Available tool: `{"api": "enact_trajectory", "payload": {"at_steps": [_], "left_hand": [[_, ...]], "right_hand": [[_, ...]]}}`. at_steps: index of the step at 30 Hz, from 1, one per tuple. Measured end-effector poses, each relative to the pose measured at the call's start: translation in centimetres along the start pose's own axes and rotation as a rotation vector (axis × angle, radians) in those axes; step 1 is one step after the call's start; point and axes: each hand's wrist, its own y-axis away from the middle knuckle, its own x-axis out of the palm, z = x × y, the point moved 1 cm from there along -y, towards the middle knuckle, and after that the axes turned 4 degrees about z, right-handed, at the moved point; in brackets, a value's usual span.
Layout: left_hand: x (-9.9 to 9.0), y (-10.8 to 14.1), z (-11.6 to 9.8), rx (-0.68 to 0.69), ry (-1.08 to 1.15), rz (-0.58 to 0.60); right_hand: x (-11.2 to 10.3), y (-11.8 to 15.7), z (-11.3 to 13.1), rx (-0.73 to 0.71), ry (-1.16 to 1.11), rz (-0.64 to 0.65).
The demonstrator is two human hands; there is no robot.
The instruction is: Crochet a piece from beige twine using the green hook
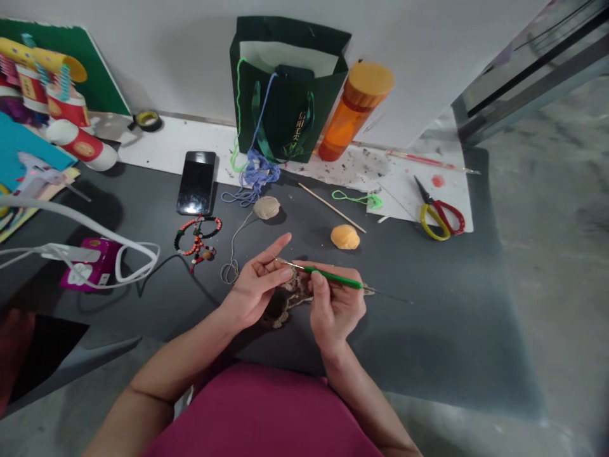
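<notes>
Looks like we're mid-stitch: our right hand [335, 311] has its grip closed around the green-handled hook [335, 278], tip by our left hand [252, 285], which pinches the brownish lacy piece [297, 293] between them, on the near side of the bench [428, 343]. Next move probably calls for light, even tension. Crinkly openwork, smooth slim handle, roundish greyish yarn ball [267, 207] farther off.

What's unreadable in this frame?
All head view:
- Lacy piece: partly hidden by right hand.
- Green-handled hook: tip too small to tell whether yarn is on it.
- Dark green bag: bottom inside hidden by its front.
- Blue sheet: cut off by left edge.
</notes>
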Motion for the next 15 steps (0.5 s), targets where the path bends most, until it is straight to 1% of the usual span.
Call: {"api": "enact_trajectory", "payload": {"at_steps": [2,5,7,12,13,14,15], "left_hand": [[-0.1,0.0,-0.1,0.000,0.000,-0.001],[-0.3,-0.1,-0.2,0.005,-0.020,0.004],[-0.5,-0.2,-0.2,-0.007,-0.038,0.008],[-0.4,-0.2,-0.1,-0.042,-0.034,0.072],[-0.3,-0.1,0.0,-0.042,-0.036,0.086],[-0.2,-0.1,0.0,-0.034,-0.040,0.095],[-0.1,-0.1,-0.1,-0.019,-0.045,0.099]], "right_hand": [[-0.1,0.1,0.0,0.082,-0.019,-0.029],[0.0,-0.1,0.1,0.129,-0.048,-0.102],[0.1,-0.4,0.1,0.189,-0.114,-0.126],[0.3,-0.9,-0.9,0.512,-0.467,-0.018],[0.4,-1.0,-1.1,0.540,-0.492,0.006],[0.4,-1.1,-1.3,0.532,-0.490,0.032],[0.4,-1.1,-1.4,0.476,-0.452,0.065]]}}
